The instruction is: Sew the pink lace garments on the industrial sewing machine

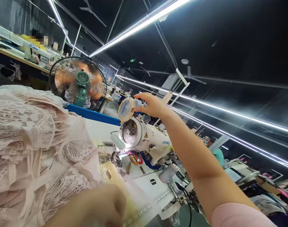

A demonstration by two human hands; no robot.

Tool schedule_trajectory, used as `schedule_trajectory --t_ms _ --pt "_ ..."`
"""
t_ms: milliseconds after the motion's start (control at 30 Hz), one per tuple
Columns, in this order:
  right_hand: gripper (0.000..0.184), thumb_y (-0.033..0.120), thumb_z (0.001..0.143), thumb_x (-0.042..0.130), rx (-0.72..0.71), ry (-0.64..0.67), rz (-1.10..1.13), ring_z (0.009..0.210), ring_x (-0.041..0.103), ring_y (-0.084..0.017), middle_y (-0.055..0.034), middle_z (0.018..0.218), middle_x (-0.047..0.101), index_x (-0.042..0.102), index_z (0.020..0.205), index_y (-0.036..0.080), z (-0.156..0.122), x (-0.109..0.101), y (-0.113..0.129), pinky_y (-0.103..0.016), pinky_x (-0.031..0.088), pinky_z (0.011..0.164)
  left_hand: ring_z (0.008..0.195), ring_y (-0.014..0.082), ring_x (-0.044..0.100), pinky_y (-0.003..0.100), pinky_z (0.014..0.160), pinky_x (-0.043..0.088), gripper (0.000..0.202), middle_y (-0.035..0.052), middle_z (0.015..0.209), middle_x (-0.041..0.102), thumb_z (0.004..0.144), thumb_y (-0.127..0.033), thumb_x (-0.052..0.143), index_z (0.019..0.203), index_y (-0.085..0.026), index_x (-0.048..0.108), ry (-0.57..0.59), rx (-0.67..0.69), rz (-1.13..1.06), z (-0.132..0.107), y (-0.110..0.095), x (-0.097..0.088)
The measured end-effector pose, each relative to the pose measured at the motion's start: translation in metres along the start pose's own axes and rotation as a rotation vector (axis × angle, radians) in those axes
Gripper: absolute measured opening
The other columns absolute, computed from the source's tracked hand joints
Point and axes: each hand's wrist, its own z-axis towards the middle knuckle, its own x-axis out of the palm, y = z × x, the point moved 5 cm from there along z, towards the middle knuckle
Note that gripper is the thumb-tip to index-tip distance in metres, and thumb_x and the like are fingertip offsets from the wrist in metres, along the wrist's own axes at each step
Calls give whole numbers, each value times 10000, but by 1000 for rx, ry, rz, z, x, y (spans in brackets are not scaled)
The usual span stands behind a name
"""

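Note:
My right hand (150, 105) is raised at the head of a white JUKI sewing machine (155, 137). Its thumb and forefinger curve around the edge of a round, clear cover (126, 109), which stands flipped up. Below the cover, the machine's round metal mechanism (129, 132) is exposed and lit. Low in the view, my left hand (96, 205) is blurred, with its fingers curled in over the yellowish work surface (112, 175). Whatever it may hold is hidden. Pale pink lace garments (75, 151) lie piled to its left.
A large green fan (82, 80) stands behind the blue table edge (94, 114). A thread cone (169, 173), an orange-and-red handled tool (136, 159) and a ruler strip (161, 195) lie around the machine. At the far left, a person in yellow (34, 42) sits by another machine.

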Motion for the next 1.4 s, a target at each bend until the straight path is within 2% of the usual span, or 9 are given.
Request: schedule_trajectory --t_ms 133,300,467,667,1000,1167,1267,1333,1400 --pt "253 258 868 524 -193 -12 -117 1118 511 -227 -69 1171 583 625 1087 184 -16 -1 54 -440 417 959 490 128 544 210 433 391 70 -18 499 584 470 -152 613 513 -190 573 26 39 8 3 4 0" --pt "180 15 715 598 -327 470 -413 760 634 -232 -67 807 674 685 735 172 -23 54 103 -380 527 616 482 124 529 223 458 415 82 -23 493 576 473 -158 630 523 -192 574 28 40 20 4 4 1" --pt "180 -9 701 570 -234 559 -520 674 632 -247 -96 702 659 663 653 137 -19 52 106 -344 487 503 503 130 547 235 490 441 109 -19 496 580 453 -183 650 490 -185 548 18 29 56 2 -1 2" --pt "173 137 840 553 -297 586 -288 846 595 -170 -66 915 650 662 708 163 -25 17 99 -304 472 732 483 124 543 227 471 436 109 -20 469 565 444 -166 648 477 -181 544 15 66 73 0 -8 4" --pt "219 118 877 406 -196 479 -276 743 508 -155 -89 809 612 596 767 113 -38 54 113 -264 354 637 516 127 572 274 558 509 157 -20 520 603 440 -168 671 520 -176 536 51 42 99 1 -7 4" --pt "141 140 800 477 -388 557 -167 609 443 -140 -61 706 580 556 683 142 -102 12 161 -278 348 594 517 135 581 264 530 503 175 -18 514 599 428 -175 669 514 -172 517 62 30 100 5 -4 4" --pt "179 190 827 515 -639 832 192 597 463 -112 -9 655 573 548 652 173 -143 -27 188 -234 363 558 496 126 573 240 488 476 144 -20 501 594 437 -166 654 519 -169 535 71 64 79 7 -3 6" --pt "121 210 838 544 -663 905 317 671 524 -90 -20 809 627 596 737 166 -143 -41 189 -195 396 599 481 119 567 228 470 463 147 -23 497 593 439 -163 657 520 -169 535 68 73 71 7 -3 7" --pt "121 191 863 526 -489 762 138 791 559 -113 -64 952 632 629 817 148 -114 -34 171 -216 421 703 470 113 562 227 472 465 148 -27 488 587 440 -156 654 514 -169 526 48 61 89 6 -4 6"
